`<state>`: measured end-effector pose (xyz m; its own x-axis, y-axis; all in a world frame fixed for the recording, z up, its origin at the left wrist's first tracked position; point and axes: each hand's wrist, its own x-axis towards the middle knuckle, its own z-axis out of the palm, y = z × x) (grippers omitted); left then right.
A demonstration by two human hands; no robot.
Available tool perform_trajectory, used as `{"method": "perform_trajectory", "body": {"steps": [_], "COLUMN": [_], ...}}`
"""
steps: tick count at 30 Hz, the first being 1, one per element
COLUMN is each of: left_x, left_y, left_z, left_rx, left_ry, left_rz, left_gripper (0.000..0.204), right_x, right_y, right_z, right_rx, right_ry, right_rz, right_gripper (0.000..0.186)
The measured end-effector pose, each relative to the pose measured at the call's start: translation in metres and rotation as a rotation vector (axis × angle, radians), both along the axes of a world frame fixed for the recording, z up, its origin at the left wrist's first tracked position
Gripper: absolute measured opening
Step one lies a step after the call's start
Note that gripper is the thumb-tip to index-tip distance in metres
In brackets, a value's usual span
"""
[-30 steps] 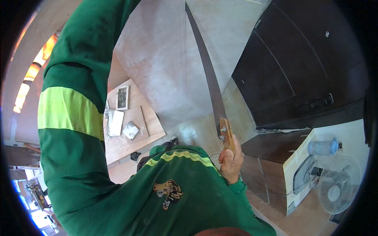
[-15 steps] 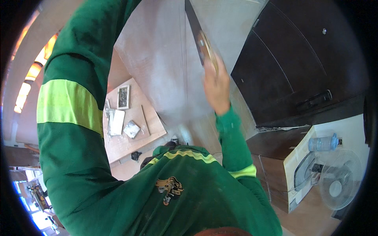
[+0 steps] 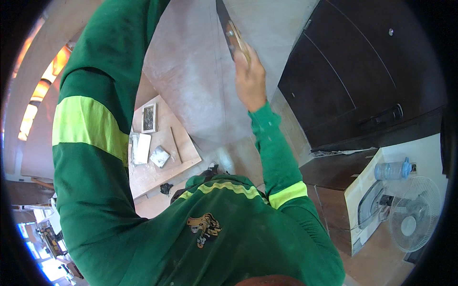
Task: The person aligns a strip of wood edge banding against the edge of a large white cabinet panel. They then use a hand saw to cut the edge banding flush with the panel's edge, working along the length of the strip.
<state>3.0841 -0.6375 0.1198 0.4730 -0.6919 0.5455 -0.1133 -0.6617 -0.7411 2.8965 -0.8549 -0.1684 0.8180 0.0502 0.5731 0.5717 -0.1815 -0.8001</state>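
My right hand is closed around the pale wooden handle of a handsaw. Its long dark blade points away from me and runs out past the top edge, seen nearly edge-on. The blade lies against a large pale board, dusty on its surface. A thin straight line runs along the board near the saw. Where the teeth meet the board I cannot make out. My left arm reaches up and forward in a green sleeve, and its hand is beyond the top edge.
A light wooden table at left bears a small framed piece, a white slab and a grey-white block. Dark cabinet doors stand at right. Lower right are a fan and a clear water bottle.
My right hand and the handsaw have moved forward, away from my body, and slightly left. My right arm is stretched further out. The left arm has barely shifted.
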Motion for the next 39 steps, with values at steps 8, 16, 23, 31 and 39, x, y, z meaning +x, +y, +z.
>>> {"method": "perform_trajectory", "body": {"steps": [8, 16, 23, 31, 39], "left_x": [0.004, 0.004, -0.001, 0.007, 0.004], "left_y": [0.004, 0.001, -0.001, 0.004, 0.000], "left_z": [-0.004, -0.005, -0.002, -0.008, -0.006], "left_rx": [0.070, 0.030, 0.024, 0.050, 0.042], "left_ry": [-0.109, -0.081, -0.045, -0.106, -0.066], "left_rz": [-0.076, -0.014, 0.016, -0.031, 0.038], "left_gripper": [0.060, 0.060, 0.060, 0.059, 0.058], "right_x": [-0.075, -0.174, 0.035, -0.138, -0.109], "right_y": [-0.054, -0.100, 0.009, -0.096, -0.072], "right_z": [-0.045, -0.027, -0.003, -0.060, -0.030], "right_rx": [-0.097, -0.162, 0.044, -0.117, -0.163], "right_ry": [0.165, 0.434, -0.038, 0.396, 0.073], "right_rz": [-0.009, -0.005, 0.053, 0.043, -0.042], "right_gripper": [0.049, 0.049, 0.045, 0.054, 0.050]}}
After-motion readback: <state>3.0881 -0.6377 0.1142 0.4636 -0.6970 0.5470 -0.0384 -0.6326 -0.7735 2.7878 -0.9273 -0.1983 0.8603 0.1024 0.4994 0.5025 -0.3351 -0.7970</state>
